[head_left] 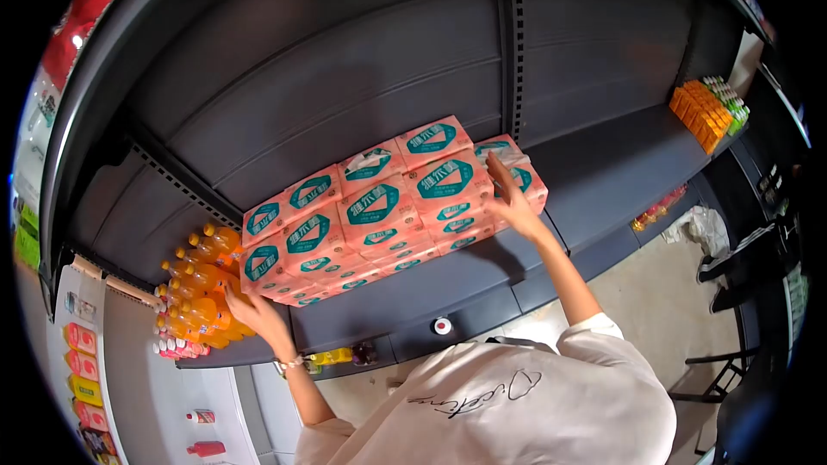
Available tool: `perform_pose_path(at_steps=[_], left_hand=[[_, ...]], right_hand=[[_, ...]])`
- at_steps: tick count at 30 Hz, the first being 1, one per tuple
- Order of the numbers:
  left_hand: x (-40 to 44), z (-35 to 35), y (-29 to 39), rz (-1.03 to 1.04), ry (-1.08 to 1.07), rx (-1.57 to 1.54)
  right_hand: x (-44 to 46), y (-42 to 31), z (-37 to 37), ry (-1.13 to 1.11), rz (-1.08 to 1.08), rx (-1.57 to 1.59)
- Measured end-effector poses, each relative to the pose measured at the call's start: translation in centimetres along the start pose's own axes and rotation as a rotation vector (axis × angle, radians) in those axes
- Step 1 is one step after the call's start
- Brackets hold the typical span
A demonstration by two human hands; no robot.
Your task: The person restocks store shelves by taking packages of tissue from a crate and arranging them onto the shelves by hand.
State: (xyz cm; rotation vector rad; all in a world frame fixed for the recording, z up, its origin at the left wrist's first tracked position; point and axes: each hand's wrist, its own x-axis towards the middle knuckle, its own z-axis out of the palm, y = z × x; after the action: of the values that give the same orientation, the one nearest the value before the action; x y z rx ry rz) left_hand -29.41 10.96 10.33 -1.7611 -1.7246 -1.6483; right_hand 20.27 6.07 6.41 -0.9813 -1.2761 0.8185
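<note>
A stacked block of pink tissue packs (377, 215) with teal labels sits on the dark grey shelf (405, 310). My right hand (514, 205) is at the block's right end, fingers stretched out in front of the pink packs there; whether it presses on them I cannot tell. Beside the left end, my left hand (256, 317) is open with its fingers apart. It lies between the lower left corner of the stack and the orange drink bottles (200, 293). Neither hand grips anything visible. A bracelet (291, 365) circles my left wrist.
Orange cartons (699, 116) and green-and-white bottles (730, 103) stand at the shelf's far right end. A small round white item with a dark red centre (443, 326) is near the front edge. Below are yellow packages (332, 356); a black folding stand (719, 383) is on the right.
</note>
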Motion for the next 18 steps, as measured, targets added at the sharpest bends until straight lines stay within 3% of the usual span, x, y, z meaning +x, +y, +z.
perform_pose_path(at_steps=[4,5,13,18], left_hand=[[0.1,1.9,-5.5,-0.672,-0.197,-0.929],[-0.5,3.2,-7.3,-0.62,-0.116,-0.728],[0.1,3.4,-6.1,-0.602,-0.137,-0.785],[0.3,3.1,-5.8,-0.623,-0.161,-0.733]], right_hand=[[-0.4,0.0,2.4,0.021,-0.083,-0.065],[-0.3,-0.1,2.9,0.038,-0.093,-0.066],[0.5,0.7,3.4,0.163,0.091,0.052],[0.9,3.5,3.2,0.219,-0.017,0.025]])
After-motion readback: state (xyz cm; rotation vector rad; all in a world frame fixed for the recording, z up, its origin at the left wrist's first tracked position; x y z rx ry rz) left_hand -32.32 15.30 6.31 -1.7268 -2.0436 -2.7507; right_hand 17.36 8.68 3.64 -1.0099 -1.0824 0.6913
